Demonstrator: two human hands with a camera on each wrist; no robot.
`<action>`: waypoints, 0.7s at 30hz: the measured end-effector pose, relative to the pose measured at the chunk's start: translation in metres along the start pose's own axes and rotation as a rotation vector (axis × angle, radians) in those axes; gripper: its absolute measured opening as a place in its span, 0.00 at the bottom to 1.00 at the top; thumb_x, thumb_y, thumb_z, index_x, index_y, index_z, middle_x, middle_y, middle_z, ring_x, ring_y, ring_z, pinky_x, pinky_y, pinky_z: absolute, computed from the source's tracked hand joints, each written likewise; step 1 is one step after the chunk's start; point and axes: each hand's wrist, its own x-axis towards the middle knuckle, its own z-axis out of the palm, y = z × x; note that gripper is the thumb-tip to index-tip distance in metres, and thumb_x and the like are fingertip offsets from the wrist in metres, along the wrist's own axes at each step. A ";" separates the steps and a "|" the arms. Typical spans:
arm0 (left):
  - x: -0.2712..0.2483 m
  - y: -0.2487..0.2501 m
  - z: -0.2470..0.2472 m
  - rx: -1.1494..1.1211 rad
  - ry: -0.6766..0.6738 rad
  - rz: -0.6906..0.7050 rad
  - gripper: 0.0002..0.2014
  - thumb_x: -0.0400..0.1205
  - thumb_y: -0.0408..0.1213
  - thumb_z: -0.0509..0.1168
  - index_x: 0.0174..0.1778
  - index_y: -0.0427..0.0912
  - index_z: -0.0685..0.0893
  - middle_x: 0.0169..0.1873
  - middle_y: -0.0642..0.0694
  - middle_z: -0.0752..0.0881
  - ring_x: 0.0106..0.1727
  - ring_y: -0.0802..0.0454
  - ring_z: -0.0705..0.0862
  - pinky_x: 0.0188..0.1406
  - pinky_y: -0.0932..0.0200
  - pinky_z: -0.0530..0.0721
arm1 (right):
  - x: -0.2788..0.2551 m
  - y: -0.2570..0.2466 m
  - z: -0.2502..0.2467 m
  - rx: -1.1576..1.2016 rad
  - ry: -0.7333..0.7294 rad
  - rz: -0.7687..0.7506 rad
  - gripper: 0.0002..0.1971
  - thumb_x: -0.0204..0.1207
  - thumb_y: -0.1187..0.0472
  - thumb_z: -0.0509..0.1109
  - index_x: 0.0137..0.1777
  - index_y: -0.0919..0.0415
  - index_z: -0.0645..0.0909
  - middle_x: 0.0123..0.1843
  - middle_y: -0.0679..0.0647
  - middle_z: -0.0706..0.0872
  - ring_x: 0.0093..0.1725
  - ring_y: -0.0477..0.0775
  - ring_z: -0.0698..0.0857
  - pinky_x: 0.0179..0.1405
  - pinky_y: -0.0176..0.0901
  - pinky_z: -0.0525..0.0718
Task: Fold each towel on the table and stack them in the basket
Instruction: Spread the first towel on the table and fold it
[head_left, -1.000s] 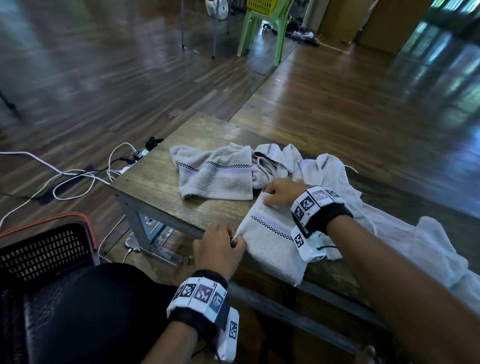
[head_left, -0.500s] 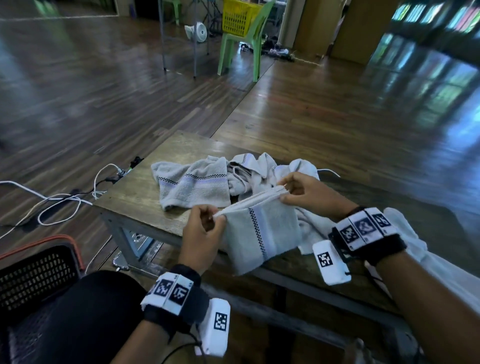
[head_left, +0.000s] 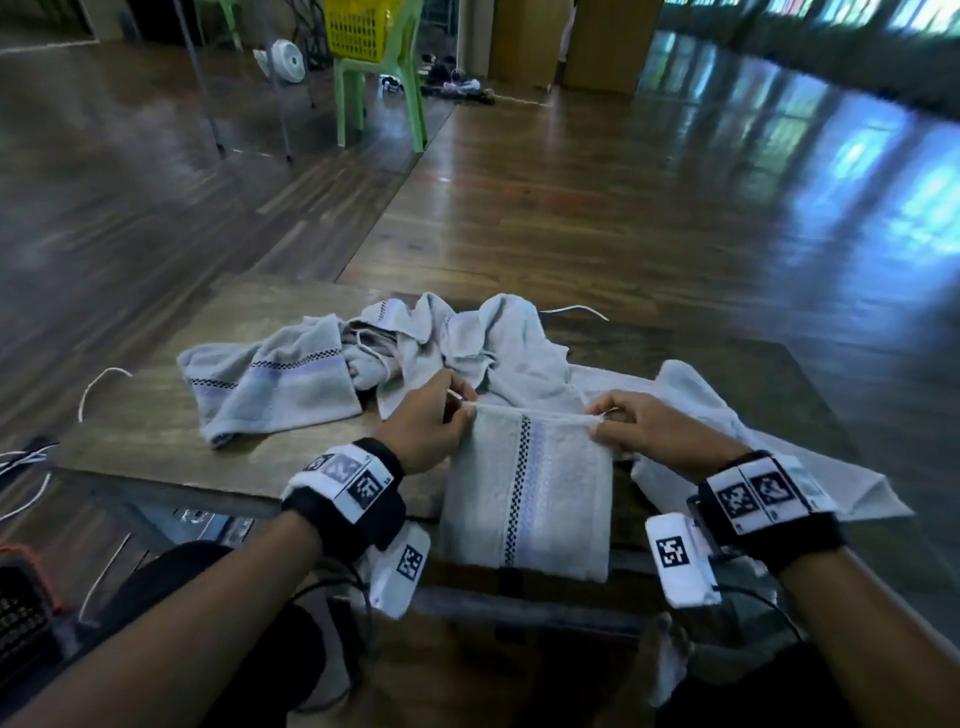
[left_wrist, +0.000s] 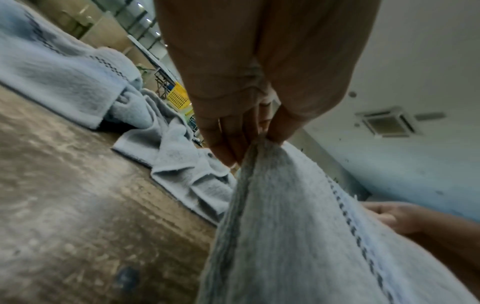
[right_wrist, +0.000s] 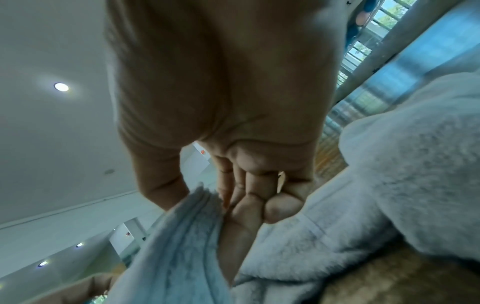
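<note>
A pale folded towel (head_left: 530, 499) with a checkered stripe hangs over the near edge of the wooden table (head_left: 156, 441). My left hand (head_left: 436, 421) pinches its upper left corner and my right hand (head_left: 631, 428) pinches the upper right corner, so the top edge runs taut between them. The left wrist view shows fingers (left_wrist: 228, 142) and thumb closed on the towel (left_wrist: 298, 236). In the right wrist view the thumb (right_wrist: 161, 185) and fingers clamp the layered towel edge (right_wrist: 182, 236). The dark basket (head_left: 21, 608) with an orange rim is at the lower left, mostly cut off.
Several unfolded towels lie on the table: one spread at the left (head_left: 275, 389), a crumpled heap (head_left: 447, 338) in the middle, another (head_left: 727, 426) to the right. White cables (head_left: 93, 384) trail off the table's left side. A green chair (head_left: 379, 98) with a yellow basket stands far back.
The towel lay on the table a second ago; both hands have lifted it by its top corners and drawn them apart, so it now hangs flat toward me.
</note>
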 end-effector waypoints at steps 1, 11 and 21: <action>0.007 -0.003 0.005 0.045 -0.027 -0.011 0.03 0.82 0.34 0.61 0.50 0.43 0.74 0.33 0.52 0.78 0.35 0.54 0.76 0.31 0.64 0.71 | 0.004 0.005 0.001 -0.039 -0.010 0.029 0.08 0.78 0.67 0.66 0.56 0.63 0.78 0.37 0.56 0.83 0.33 0.46 0.80 0.32 0.35 0.78; 0.037 -0.020 0.037 0.362 -0.040 0.005 0.06 0.79 0.36 0.62 0.51 0.44 0.80 0.51 0.45 0.82 0.52 0.43 0.81 0.53 0.46 0.80 | 0.034 0.042 0.006 -0.357 0.137 -0.002 0.10 0.74 0.57 0.71 0.52 0.56 0.76 0.37 0.50 0.84 0.37 0.43 0.81 0.35 0.35 0.73; 0.043 -0.016 0.049 0.594 -0.117 0.159 0.09 0.80 0.41 0.61 0.49 0.53 0.85 0.49 0.56 0.85 0.52 0.54 0.81 0.61 0.55 0.59 | 0.038 0.049 0.010 -0.516 0.134 -0.085 0.06 0.73 0.59 0.73 0.47 0.53 0.80 0.40 0.50 0.83 0.41 0.50 0.83 0.43 0.43 0.82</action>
